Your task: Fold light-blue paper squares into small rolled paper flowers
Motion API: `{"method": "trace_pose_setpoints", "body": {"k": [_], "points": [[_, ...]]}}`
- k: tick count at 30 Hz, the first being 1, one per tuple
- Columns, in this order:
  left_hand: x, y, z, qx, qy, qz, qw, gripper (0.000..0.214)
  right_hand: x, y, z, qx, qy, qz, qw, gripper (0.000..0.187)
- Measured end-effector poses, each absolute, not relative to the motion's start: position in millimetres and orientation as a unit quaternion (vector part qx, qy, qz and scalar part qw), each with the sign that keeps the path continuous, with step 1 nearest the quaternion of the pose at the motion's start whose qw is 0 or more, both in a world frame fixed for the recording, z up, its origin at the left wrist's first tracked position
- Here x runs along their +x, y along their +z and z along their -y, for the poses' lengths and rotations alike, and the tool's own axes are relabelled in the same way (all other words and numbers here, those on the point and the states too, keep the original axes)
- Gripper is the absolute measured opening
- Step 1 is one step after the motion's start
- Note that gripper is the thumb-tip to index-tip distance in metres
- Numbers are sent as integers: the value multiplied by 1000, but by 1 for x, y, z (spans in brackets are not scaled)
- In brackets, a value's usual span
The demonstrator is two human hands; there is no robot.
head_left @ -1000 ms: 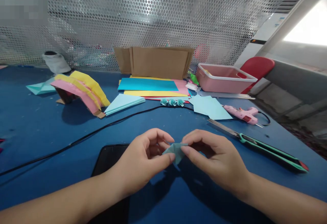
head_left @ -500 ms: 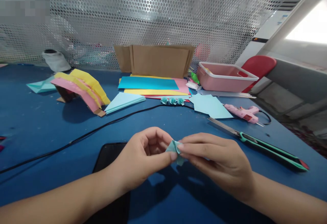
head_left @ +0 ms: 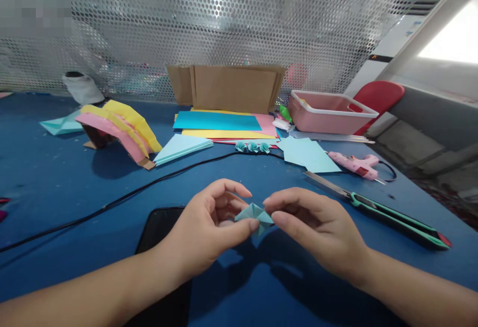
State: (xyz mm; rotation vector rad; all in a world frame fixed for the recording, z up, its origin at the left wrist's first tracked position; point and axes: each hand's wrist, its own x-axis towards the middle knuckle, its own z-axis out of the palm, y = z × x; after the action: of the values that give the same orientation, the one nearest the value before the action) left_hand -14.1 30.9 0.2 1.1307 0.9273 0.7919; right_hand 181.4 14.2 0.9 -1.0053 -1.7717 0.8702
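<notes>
A small light-blue origami paper piece (head_left: 255, 213), creased into a star-like shape with pointed flaps, is held above the blue table. My left hand (head_left: 216, 222) pinches its left side, with the thumb on top and the index finger raised and curved behind it. At its right tip, the thumb and fingers of my right hand (head_left: 317, 227) are closed around the edge; the exact contact is partly hidden. Beyond the hands, three small folded paper roses (head_left: 253, 147) sit in a row.
A utility knife (head_left: 396, 220) with its blade out lies to the right, near a pink glue gun (head_left: 356, 164). Light-blue sheets (head_left: 309, 155), a folded paper stack (head_left: 182, 148), a cable (head_left: 123, 198), a dark tablet or phone (head_left: 160, 237), a pink basket (head_left: 328, 118) and a paper-covered arch (head_left: 115, 123) surround the hands.
The paper has turned and spread, so its creased face with pointed flaps shows. My right fingers have moved from its middle to its right tip, and my left index finger has lifted.
</notes>
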Motion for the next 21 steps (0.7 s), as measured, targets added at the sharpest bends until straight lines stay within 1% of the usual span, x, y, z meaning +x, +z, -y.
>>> {"method": "trace_pose_setpoints", "body": {"k": [1,4,7,9,13,21], "points": [[-15,0,-30,501,344,-413,678,30,182,0,-15,-424,405,684,433,6],[-15,0,-29,495,333,-416,686,31,183,-1,-18,-440,539,608,383,16],[-15,1,-31,496,324,-422,686,35,185,-2,-19,-451,585,571,358,20],[-15,1,-31,499,314,-424,688,35,185,-3,-19,-464,572,578,352,18],[-15,0,-31,509,307,-429,680,33,183,-3,-17,-454,504,644,355,13],[-14,3,-31,519,309,-440,664,32,181,0,-16,-450,383,729,345,17]]}}
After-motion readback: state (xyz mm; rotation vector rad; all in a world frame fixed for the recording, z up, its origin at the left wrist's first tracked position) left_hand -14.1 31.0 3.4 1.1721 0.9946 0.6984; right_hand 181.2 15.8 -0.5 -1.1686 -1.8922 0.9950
